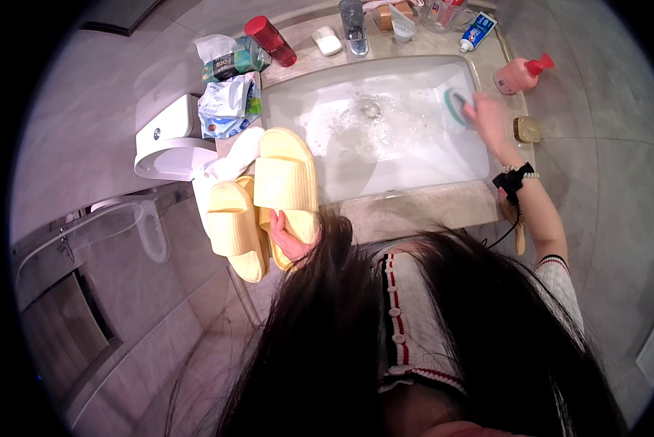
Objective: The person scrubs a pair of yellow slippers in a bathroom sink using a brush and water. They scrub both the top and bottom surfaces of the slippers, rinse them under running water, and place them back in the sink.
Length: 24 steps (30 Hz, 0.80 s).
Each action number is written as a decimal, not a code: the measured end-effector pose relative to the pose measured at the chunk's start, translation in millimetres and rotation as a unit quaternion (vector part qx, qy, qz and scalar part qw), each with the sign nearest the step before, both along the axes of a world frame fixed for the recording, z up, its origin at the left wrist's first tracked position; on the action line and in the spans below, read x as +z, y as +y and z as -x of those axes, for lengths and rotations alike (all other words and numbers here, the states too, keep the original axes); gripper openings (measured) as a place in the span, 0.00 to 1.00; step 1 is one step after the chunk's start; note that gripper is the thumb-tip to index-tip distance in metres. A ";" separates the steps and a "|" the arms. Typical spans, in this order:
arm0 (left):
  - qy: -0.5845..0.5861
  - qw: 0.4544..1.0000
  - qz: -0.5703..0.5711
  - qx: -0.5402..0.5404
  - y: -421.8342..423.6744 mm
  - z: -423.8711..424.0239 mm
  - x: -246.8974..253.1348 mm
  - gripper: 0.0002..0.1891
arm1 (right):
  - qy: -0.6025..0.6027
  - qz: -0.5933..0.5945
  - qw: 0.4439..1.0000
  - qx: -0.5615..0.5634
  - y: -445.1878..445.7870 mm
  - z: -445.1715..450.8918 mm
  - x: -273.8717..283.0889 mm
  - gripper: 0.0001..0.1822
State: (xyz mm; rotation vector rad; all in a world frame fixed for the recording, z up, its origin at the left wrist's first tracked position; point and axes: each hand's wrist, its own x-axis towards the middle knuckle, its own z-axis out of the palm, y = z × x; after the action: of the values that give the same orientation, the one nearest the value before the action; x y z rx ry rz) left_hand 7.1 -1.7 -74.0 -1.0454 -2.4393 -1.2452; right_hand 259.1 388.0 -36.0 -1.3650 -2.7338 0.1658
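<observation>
A white rectangular sink (327, 188) holds shallow, bubbly water around its drain. Over the sink's right side, my right hand (489, 117) grips a scrub brush (457, 106) with a teal-green rim; the hand is slightly blurred. At the left front corner, my left hand (288, 240) is on a yellow slipper (286, 183), its fingers at the slipper's side and its palm partly hidden by hair. Another yellow slipper (231, 218) lies just left of it, with more yellow showing behind. A white cloth (234, 161) lies beside the slippers, near the sink's left edge.
Along the back stand a red bottle (272, 41), a white soap bar (327, 41), the faucet (354, 27) and a toothpaste tube (478, 31). A pink pump bottle (518, 75) and a gold box (526, 129) sit right. Tissue packs (228, 104) and a toilet (166, 131) are left.
</observation>
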 end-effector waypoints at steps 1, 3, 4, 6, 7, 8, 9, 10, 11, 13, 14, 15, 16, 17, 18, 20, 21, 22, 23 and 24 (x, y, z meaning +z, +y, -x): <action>0.003 1.000 -0.006 -0.001 0.0 0.7 -1.9 0.39 | 0.028 0.011 0.998 -0.056 -0.4 -1.0 6.5 0.17; 0.003 1.000 -0.021 0.002 0.7 -0.4 -3.3 0.39 | 0.082 -0.013 0.994 -0.067 1.1 -2.6 2.9 0.17; 0.003 1.000 -0.023 0.002 1.0 -0.8 -2.0 0.39 | 0.108 -0.025 0.991 -0.072 2.7 -2.9 -0.4 0.18; 0.003 1.000 -0.020 -0.001 0.7 -0.9 -0.7 0.39 | 0.119 0.072 0.983 -0.121 7.3 1.7 -16.6 0.19; 0.001 1.000 -0.017 -0.007 2.2 -1.6 1.0 0.39 | 0.124 0.118 0.974 -0.147 9.7 2.9 -29.3 0.19; 0.000 1.000 -0.014 -0.012 3.0 -2.3 2.5 0.40 | 0.064 0.121 0.984 -0.115 8.9 8.4 -45.8 0.20; -0.001 1.000 -0.012 -0.018 5.2 -2.8 8.3 0.40 | 0.005 0.125 0.989 -0.083 7.0 15.4 -64.4 0.20; -0.005 1.000 -0.009 -0.023 5.7 -4.3 9.2 0.40 | -0.050 0.122 0.991 -0.035 4.3 23.2 -78.3 0.20; -0.020 1.000 0.006 -0.018 3.4 -4.6 11.5 0.41 | -0.103 0.120 0.987 0.017 0.9 35.9 -88.4 0.20; -0.051 0.998 0.034 -0.009 -1.4 -6.1 15.1 0.41 | -0.133 0.120 0.983 0.033 -2.4 54.2 -104.6 0.20; -0.051 0.997 0.046 -0.019 -4.0 -4.1 14.3 0.42 | -0.110 0.125 0.986 -0.004 -2.0 60.9 -111.2 0.20; -0.058 0.997 0.049 -0.021 -2.3 -6.2 16.8 0.42 | -0.089 0.130 0.987 -0.039 -1.2 65.7 -119.2 0.19; -0.065 0.996 0.054 -0.026 -0.2 -8.1 23.2 0.42 | -0.107 0.118 0.987 0.002 -2.4 68.3 -128.0 0.19; -0.072 0.995 0.059 -0.033 1.6 -9.0 26.8 0.42 | -0.124 0.106 0.986 0.042 -2.6 69.7 -136.0 0.19; -0.063 0.995 0.066 -0.029 -1.4 -7.9 25.2 0.42 | -0.142 0.092 0.982 0.087 -4.5 75.5 -134.8 0.20; -0.047 0.995 0.078 -0.027 -5.9 -4.6 20.0 0.42 | -0.105 0.085 0.988 0.070 -0.2 86.0 -130.1 0.20; -0.052 0.996 0.073 -0.019 -7.1 -5.6 18.5 0.42 | -0.088 0.082 0.991 0.062 1.4 89.8 -122.9 0.21; -0.055 0.996 0.065 -0.011 -4.6 -6.2 17.7 0.42 | -0.040 0.077 0.996 0.017 7.6 91.8 -111.2 0.21; -0.059 0.997 0.057 -0.004 -1.8 -5.9 16.6 0.42 | 0.008 0.071 0.997 -0.027 15.4 92.5 -98.5 0.21; -0.048 0.998 0.047 -0.007 -0.7 -6.1 13.0 0.41 | 0.053 0.066 0.994 -0.073 19.3 88.6 -86.3 0.21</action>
State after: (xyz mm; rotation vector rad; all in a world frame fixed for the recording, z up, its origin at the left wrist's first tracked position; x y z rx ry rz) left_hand 13.2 -2.4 -61.0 -1.0510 -2.5910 -1.2222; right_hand 170.6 407.3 -122.3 -1.5364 -2.5649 0.4033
